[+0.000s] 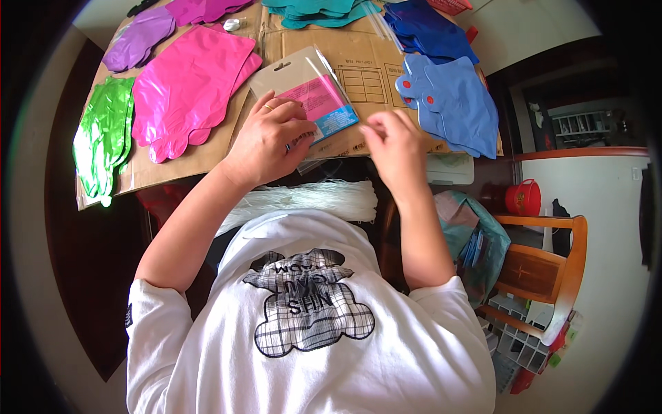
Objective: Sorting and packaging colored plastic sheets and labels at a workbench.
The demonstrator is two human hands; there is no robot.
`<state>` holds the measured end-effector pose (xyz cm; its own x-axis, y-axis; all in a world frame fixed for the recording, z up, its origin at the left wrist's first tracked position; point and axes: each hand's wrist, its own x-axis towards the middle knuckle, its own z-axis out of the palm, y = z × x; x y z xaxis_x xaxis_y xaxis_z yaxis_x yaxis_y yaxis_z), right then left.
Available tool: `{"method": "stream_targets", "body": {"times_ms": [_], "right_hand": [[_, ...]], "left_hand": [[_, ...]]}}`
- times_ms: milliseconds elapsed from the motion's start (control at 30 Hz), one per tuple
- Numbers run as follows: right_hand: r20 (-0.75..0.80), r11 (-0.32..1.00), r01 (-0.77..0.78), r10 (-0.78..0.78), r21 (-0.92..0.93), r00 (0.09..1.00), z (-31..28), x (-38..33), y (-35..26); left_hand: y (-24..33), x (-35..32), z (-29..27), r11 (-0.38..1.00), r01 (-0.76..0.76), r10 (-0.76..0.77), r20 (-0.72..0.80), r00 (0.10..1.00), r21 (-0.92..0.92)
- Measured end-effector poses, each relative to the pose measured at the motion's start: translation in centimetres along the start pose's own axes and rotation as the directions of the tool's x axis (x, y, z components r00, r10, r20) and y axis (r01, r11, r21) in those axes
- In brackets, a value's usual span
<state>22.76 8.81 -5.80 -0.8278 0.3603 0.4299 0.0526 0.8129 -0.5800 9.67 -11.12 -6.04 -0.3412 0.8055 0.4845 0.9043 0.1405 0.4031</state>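
Observation:
A flat clear plastic packet [331,123] with a brown, pink and blue card inside lies slanted near the table's front edge. A hang hole shows at its far end. My left hand [270,138] bends over the packet's near left part with curled fingers, gripping it; a ring is on one finger. Just right of the packet, my right hand [394,145] is raised with thumb and fingertips pinched together. Whatever is between them, if anything, is too small to make out. A bundle of white strands [310,200] lies across my lap, below the table edge.
Cardboard [283,41] covers the table. Around it lie foil balloons: green [103,131], pink [193,83], purple [141,38], teal [317,12], dark blue [431,34], and light blue with red dots [455,103]. On the right stand a wooden chair [534,272] and a red bucket [523,199].

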Motion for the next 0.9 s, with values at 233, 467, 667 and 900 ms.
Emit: {"method": "stream_targets", "body": {"times_ms": [233, 467, 667, 900], "right_hand": [[0.127, 0.992, -0.066, 0.053, 0.106, 0.991, -3.3, -2.1, -0.8], [0.258, 0.988, 0.154, -0.144, -0.017, 0.955, -2.8, -1.1, 0.3], [0.261, 0.986, 0.167, -0.155, -0.026, 0.953, -2.8, -1.4, 0.2], [0.365, 0.992, 0.098, -0.121, 0.083, 0.923, -2.8, -0.2, 1.4]], "left_hand": [[0.3, 1.5, 0.2, 0.955, -0.14, 0.159, 0.051, 0.986, -0.263], [0.3, 1.5, 0.4, 0.924, -0.078, 0.16, 0.194, 0.968, -0.374], [0.3, 0.7, 0.9, 0.918, -0.057, 0.137, 0.18, 0.974, -0.392], [0.2, 0.8, 0.7, 0.904, -0.02, 0.115, 0.199, 0.973, -0.427]]}}
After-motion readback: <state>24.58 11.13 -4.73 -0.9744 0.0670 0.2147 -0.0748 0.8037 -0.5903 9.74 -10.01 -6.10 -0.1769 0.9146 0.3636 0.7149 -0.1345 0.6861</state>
